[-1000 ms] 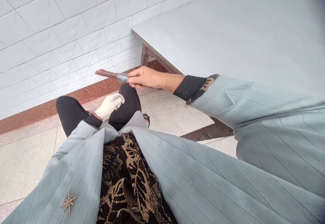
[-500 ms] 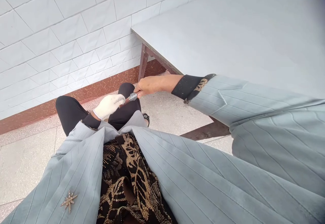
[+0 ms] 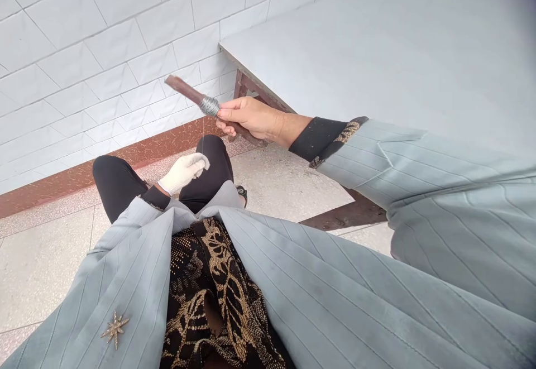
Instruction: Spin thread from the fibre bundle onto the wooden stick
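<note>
Below the stick (image 3: 184, 89), the gloved left hand (image 3: 183, 171) is curled, seemingly pinching a strand of wire (image 3: 203, 140) that runs up to it. The bare right hand (image 3: 247, 118) grasps the stick beside the coil (image 3: 209, 106) around it. The step seems to be winding wire on or off, which cannot be told; the next move calls for a taut strand. Right of the stick stands a table (image 3: 355, 51).

One stick (image 3: 183, 89) in the right fingers (image 3: 230, 114), one wire coil (image 3: 209, 105) beside them, one glove (image 3: 176, 175) over the left fingers (image 3: 198, 165)
</note>
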Demonstrator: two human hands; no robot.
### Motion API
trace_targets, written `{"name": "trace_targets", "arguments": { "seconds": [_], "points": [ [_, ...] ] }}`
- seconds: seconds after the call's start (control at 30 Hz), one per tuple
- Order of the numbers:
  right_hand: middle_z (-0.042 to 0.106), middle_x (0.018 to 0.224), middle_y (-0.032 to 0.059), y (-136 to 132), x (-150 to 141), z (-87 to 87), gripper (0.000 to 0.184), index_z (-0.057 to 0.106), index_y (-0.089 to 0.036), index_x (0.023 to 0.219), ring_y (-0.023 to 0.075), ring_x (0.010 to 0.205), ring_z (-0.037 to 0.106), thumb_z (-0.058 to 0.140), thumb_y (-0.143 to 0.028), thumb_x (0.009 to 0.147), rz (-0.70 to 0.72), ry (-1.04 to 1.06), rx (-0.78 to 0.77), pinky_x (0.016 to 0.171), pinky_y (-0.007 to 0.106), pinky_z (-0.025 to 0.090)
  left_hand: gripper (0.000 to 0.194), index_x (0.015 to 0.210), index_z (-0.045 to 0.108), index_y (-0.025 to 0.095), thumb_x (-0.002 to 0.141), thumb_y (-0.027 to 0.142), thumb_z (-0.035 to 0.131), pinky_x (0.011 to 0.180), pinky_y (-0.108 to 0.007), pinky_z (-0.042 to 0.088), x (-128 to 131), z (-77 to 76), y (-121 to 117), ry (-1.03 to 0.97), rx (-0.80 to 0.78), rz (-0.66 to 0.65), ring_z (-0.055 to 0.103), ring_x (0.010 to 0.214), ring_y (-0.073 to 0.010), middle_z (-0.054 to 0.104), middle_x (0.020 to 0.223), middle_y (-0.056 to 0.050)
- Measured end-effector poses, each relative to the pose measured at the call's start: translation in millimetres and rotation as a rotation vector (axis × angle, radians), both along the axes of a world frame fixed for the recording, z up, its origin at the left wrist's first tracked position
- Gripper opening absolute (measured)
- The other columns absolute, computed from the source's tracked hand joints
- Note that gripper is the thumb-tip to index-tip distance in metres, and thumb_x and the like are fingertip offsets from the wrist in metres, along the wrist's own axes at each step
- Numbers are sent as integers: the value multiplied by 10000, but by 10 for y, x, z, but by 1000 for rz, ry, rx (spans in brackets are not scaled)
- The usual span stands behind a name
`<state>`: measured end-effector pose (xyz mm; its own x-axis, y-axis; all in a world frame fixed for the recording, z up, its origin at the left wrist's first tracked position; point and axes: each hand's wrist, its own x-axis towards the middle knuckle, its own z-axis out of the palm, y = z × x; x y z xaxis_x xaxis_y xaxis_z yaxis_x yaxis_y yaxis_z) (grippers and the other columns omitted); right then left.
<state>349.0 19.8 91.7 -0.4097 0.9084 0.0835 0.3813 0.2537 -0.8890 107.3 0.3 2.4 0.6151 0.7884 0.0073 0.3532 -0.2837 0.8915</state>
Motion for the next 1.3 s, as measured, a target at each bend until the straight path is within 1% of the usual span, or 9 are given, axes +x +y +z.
{"name": "trace_targets", "arguments": {
  "seconds": [0.13, 0.23, 0.43, 0.57, 0.7, 0.87, 1.03, 1.17, 1.3],
  "points": [
    [636, 766, 87, 119, 42, -33, 440, 706, -141, 1134, 176, 687, 535, 521, -524, 1019, -249, -211, 24, 639, 323, 451, 230, 909, 646, 203, 967, 297, 444, 743, -269, 448, 7, 154, -83, 288, 286, -110, 585, 751, -148, 649, 801, -6],
    [684, 851, 95, 224, 117, -91, 354, 758, -156, 1143, 206, 757, 601, 604, -424, 970, -236, -583, 58, 685, 343, 429, 247, 944, 677, 211, 965, 271, 438, 869, -311, 476, -31, 306, -131, 451, 477, -124, 654, 911, -188, 741, 992, -29],
    [727, 937, 61, 135, 95, -104, 246, 809, -215, 1091, 210, 833, 618, 666, -302, 911, 198, -1031, 80, 735, 331, 359, 271, 1010, 713, 209, 950, 221, 449, 920, -331, 482, -141, 499, -106, 462, 617, 84, 676, 990, -213, 758, 1060, -46],
    [689, 808, -5, -8, 8, -46, 210, 820, -227, 1034, 150, 724, 545, 664, -226, 892, 497, -963, -49, 717, 302, 340, 252, 953, 719, 200, 924, 198, 469, 903, -332, 480, -161, 544, 28, 390, 547, 223, 665, 914, -199, 749, 966, -43],
    [617, 700, -38, -9, 8, -64, 139, 819, -217, 941, 118, 663, 488, 723, -276, 860, 576, -806, -112, 695, 276, 335, 218, 903, 705, 184, 913, 211, 489, 839, -308, 487, -175, 452, 233, 273, 452, 303, 635, 830, -180, 713, 839, -39],
    [634, 732, -24, 37, 13, -113, 245, 799, -221, 1040, 113, 663, 495, 714, -377, 872, 491, -522, -63, 657, 258, 373, 170, 832, 655, 175, 890, 239, 509, 755, -284, 473, -150, 106, 296, 203, 266, 295, 589, 763, -159, 673, 799, -35],
    [665, 779, 42, 36, -23, -111, 341, 764, -172, 1133, 130, 656, 518, 579, -415, 982, 116, -297, 37, 644, 284, 411, 229, 830, 643, 180, 922, 281, 460, 651, -267, 435, -3, -68, 82, 257, 119, 0, 512, 619, -133, 604, 695, -1],
    [718, 910, 80, 84, 6, -155, 328, 772, -183, 1170, 177, 754, 596, 594, -378, 975, -73, -658, 145, 665, 314, 393, 233, 894, 668, 203, 957, 274, 456, 818, -288, 477, 80, 8, -28, 453, 334, -147, 638, 828, -165, 722, 897, -13],
    [736, 1033, 108, 99, 30, -173, 303, 789, -185, 1165, 231, 859, 625, 620, -335, 963, 77, -1109, 215, 676, 332, 351, 252, 983, 694, 212, 990, 266, 449, 851, -302, 486, 36, 109, -32, 624, 510, -80, 681, 909, -197, 756, 990, -33]
  ]
}}
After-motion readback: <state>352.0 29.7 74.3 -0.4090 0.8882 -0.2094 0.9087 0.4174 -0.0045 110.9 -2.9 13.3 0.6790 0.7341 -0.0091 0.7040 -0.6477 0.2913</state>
